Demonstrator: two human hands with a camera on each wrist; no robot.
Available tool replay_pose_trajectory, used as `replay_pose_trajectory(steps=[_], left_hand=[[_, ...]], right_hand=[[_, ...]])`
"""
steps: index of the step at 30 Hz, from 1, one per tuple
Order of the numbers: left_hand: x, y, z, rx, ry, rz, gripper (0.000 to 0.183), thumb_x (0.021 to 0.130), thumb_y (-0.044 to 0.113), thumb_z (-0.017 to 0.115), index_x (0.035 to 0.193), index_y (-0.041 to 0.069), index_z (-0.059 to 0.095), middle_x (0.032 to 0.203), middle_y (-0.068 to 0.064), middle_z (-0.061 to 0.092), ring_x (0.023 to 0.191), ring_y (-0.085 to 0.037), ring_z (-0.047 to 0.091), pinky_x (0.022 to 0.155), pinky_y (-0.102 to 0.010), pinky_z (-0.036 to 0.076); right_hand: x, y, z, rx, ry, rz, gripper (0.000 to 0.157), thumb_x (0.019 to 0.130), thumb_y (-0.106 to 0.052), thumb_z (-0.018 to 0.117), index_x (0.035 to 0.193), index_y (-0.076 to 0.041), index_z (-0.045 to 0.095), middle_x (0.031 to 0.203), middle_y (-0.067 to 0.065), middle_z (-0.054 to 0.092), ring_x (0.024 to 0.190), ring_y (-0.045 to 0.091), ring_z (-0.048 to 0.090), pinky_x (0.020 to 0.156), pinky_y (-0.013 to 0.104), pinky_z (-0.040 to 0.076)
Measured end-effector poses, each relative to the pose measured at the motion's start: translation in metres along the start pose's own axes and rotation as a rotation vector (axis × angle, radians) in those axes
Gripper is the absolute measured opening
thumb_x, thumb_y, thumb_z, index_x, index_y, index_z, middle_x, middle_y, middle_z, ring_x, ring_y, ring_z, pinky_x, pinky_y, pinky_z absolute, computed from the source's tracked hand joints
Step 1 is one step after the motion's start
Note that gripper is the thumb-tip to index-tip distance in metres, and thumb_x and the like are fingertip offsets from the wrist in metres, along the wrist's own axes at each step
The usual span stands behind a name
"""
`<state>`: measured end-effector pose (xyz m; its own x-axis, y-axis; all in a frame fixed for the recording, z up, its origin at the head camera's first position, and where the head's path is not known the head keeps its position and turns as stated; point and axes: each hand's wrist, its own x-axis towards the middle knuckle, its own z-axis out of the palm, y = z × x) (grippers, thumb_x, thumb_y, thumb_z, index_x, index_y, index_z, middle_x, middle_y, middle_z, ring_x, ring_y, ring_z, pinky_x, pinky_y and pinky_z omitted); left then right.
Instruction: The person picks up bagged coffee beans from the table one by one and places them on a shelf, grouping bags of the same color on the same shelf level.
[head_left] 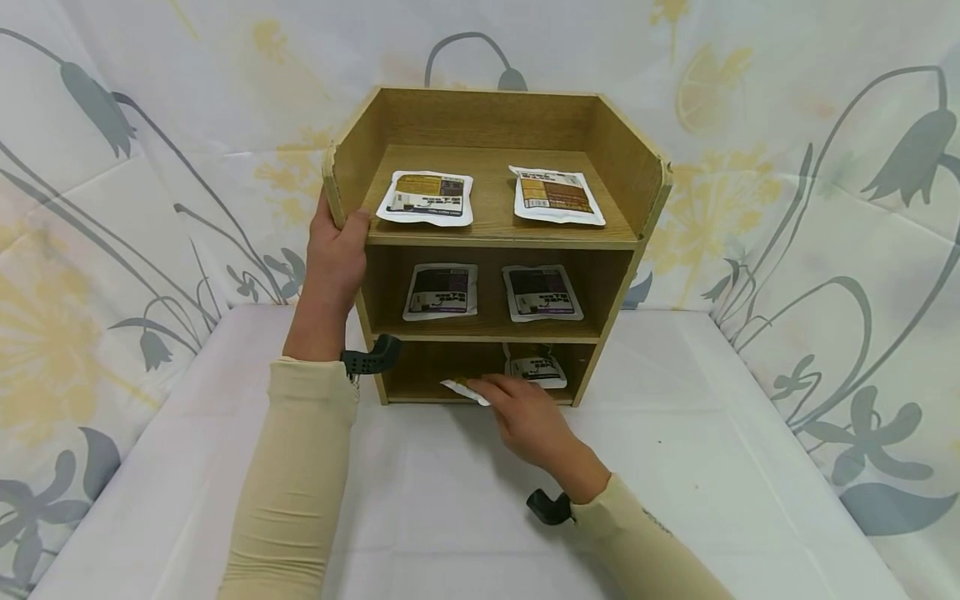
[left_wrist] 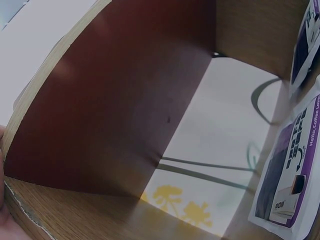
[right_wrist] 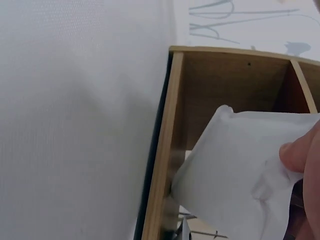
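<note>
My left hand [head_left: 333,262] grips the left side panel of a small wooden shelf [head_left: 487,117], its thumb over the front edge beside the top tier. At the opening of the bottom tier, my right hand [head_left: 534,421] pinches a flat white packet [head_left: 467,391] by one edge. The packet's plain white side [right_wrist: 240,165] faces the right wrist camera, and its far part reaches into the bottom compartment. To the right on that tier lies another packet [head_left: 542,370], partly hidden by my right hand.
The top tier carries a yellow-labelled packet [head_left: 425,198] and a brown-labelled packet [head_left: 558,197]. Two dark-labelled packets, one left [head_left: 441,292] and one right [head_left: 542,292], lie on the middle tier. A white cloth [head_left: 435,517] covers the table; patterned fabric [head_left: 750,217] hangs behind.
</note>
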<state>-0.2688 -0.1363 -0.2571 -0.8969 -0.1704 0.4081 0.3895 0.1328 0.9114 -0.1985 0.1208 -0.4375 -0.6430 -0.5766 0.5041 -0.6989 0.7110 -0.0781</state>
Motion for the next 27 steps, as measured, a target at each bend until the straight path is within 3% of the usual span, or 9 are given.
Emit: replay_pose_trajectory(steps=[14, 27], left_hand=[[-0.001, 0.001, -0.001, -0.008, -0.008, -0.020, 0.051, 0.099, 0.023, 0.044, 0.149, 0.029, 0.032, 0.144, -0.008, 0.044, 0.129, -0.017, 0.041, 0.112, -0.040, 0.031], [-0.001, 0.001, -0.001, -0.012, -0.009, -0.011, 0.051, 0.100, 0.023, 0.044, 0.149, 0.028, 0.032, 0.144, -0.008, 0.044, 0.131, -0.017, 0.040, 0.113, -0.040, 0.030]], right_hand=[[0.013, -0.011, 0.015, -0.064, -0.027, -0.016, 0.045, 0.090, -0.007, 0.063, 0.132, -0.022, 0.059, 0.124, 0.003, 0.063, 0.111, 0.026, 0.062, 0.083, 0.046, 0.053], [0.028, -0.020, 0.031, -0.050, -0.248, 0.077, 0.045, 0.096, -0.013, 0.056, 0.140, -0.023, 0.052, 0.137, 0.007, 0.054, 0.126, 0.032, 0.052, 0.095, 0.056, 0.047]])
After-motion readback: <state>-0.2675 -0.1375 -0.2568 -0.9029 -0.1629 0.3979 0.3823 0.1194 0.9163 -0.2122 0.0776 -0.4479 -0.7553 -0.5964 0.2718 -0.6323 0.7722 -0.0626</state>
